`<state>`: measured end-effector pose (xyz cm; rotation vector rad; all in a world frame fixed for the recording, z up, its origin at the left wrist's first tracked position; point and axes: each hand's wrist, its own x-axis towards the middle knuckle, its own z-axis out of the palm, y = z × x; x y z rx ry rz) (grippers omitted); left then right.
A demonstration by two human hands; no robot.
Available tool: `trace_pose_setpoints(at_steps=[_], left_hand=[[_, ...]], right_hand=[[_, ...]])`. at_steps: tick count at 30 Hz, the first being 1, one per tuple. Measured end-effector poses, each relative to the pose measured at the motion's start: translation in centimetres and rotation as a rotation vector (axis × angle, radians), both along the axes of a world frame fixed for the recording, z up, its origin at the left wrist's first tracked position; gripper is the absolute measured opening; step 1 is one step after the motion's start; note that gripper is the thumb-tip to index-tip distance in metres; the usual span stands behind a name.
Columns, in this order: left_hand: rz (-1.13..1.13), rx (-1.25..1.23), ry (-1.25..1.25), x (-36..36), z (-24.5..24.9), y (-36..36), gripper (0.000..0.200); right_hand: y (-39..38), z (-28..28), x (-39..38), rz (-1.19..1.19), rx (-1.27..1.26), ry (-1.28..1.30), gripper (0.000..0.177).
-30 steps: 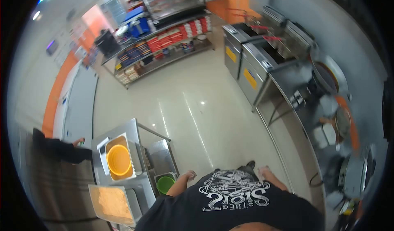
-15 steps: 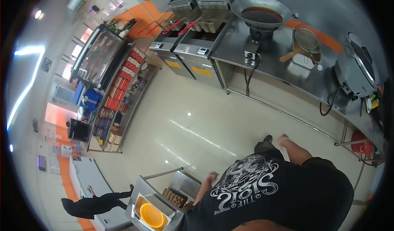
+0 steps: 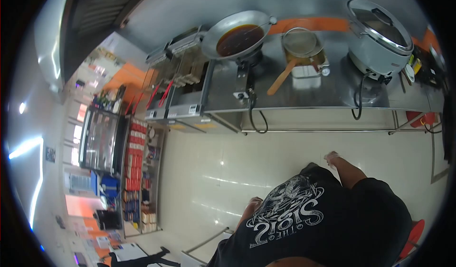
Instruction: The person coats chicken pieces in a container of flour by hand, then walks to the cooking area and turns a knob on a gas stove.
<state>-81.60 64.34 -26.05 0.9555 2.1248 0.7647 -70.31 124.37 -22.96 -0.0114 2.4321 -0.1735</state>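
My left hand (image 3: 254,202) hangs beside my black shirt (image 3: 289,210), its fingers loosely bent and nothing visible in them. Hanging on the other side, my right hand (image 3: 331,159) seems to wear a clear plastic glove; its fingers are slack and it appears to hold nothing. Both hands are over the floor, apart from the steel table (image 3: 327,96). On that table, a wide wok (image 3: 211,46) of dark brown liquid sits on a burner. A round strainer (image 3: 300,42) with a wooden handle rests across a metal pan (image 3: 322,60). Farther right stands a large lidded rice cooker (image 3: 380,53).
Deep fryers (image 3: 183,103) with red-handled baskets adjoin the table's left end. A shelf (image 3: 154,172) of red boxes and a glass display case (image 3: 100,139) stand at left. A person in dark clothing (image 3: 142,261) is at bottom left. A steel cart rail (image 3: 209,240) is near my left side.
My view has turned right toward the steel table, which now looks closer and more level. The cart and the other person have slid toward the bottom edge. Both hands still hang down.
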Motion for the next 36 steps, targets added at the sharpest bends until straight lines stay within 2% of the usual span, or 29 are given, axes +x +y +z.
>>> trace_pose_setpoints(at_steps=[2,3,4,7,9,10,11,13,15,16,17,18,19,20,23,24,25,27,28,30,32,35,36], left_hand=[[-0.213,0.041,0.203,-2.7,-0.5,3.6,0.017],[-0.316,0.060,0.302,-3.7,0.7,5.7,0.016],[-0.007,-0.019,0.052,-4.3,1.8,7.9,0.014],[0.295,-0.237,-0.197,-7.9,5.2,14.3,0.012],[0.383,-0.109,-0.238,-9.7,5.0,16.4,0.013],[0.348,-0.130,-0.252,-11.0,4.6,17.1,0.015],[0.389,-0.293,-0.281,-11.5,6.6,18.8,0.018],[0.159,-0.313,-0.027,-13.1,5.0,18.9,0.020],[-0.255,-0.256,0.285,-14.3,5.7,18.9,0.017],[0.020,-0.355,0.052,-14.1,5.1,19.3,0.015],[0.020,-0.476,-0.011,-14.2,5.4,19.1,0.022],[-0.002,-0.488,-0.030,-14.3,4.8,18.7,0.022],[-0.023,-0.500,-0.053,-14.5,4.1,18.2,0.021],[0.024,-0.555,-0.140,-14.0,6.0,18.6,0.022],[-0.375,-0.685,0.104,-14.0,6.0,17.7,0.025],[-0.624,-0.645,0.240,-14.2,5.9,17.5,0.027],[-0.615,-0.662,0.233,-14.4,5.5,17.6,0.026],[-0.594,-0.701,0.220,-14.8,5.2,17.6,0.027],[-0.642,-0.792,0.211,-14.9,6.2,19.0,0.027],[-0.569,-0.693,0.235,-15.3,7.0,19.5,0.023],[-0.509,-0.674,0.228,-15.7,7.8,21.1,0.019],[-0.396,-0.675,0.154,-16.0,9.6,23.4,0.020],[0.058,-0.646,-0.150,-15.8,9.9,24.0,0.020]], right_hand=[[2.2,0.5,0.2,-0.056,0.031,-0.047,0.032],[3.5,-0.2,0.5,-0.071,0.033,-0.054,0.033],[4.9,-0.9,0.9,-0.085,0.032,-0.061,0.033],[7.6,-1.6,2.3,-0.116,0.057,-0.094,0.035],[9.0,0.4,3.8,-0.151,0.063,-0.127,0.035],[9.4,-1.0,4.2,-0.266,0.039,-0.143,0.037],[9.5,-0.5,4.6,-0.239,0.046,-0.159,0.036],[9.2,0.7,5.3,-0.186,0.052,-0.185,0.036],[8.7,0.1,6.1,-0.152,0.069,-0.227,0.035],[8.6,-0.7,6.8,-0.142,0.068,-0.235,0.035],[8.2,-1.5,7.0,-0.133,0.069,-0.245,0.035],[7.8,1.1,6.9,-0.093,0.031,-0.236,0.035],[7.5,0.9,6.6,-0.129,0.017,-0.238,0.036],[7.2,0.5,6.5,-0.162,0.005,-0.244,0.036],[6.6,-0.5,5.8,-0.297,-0.030,-0.221,0.037],[6.7,-0.4,5.5,-0.347,-0.039,-0.203,0.038],[7.0,-0.1,5.7,-0.378,-0.042,-0.200,0.039],[6.8,9.6,3.3,-0.436,-0.053,-0.191,0.041],[7.2,8.6,2.7,-0.364,-0.043,-0.219,0.041],[7.5,5.3,1.6,-0.218,-0.024,-0.272,0.043],[7.9,1.9,1.7,-0.214,-0.041,-0.211,0.026],[7.7,1.0,0.8,-0.212,-0.077,-0.152,0.021],[7.7,0.8,0.4,-0.208,-0.090,-0.139,0.021]])
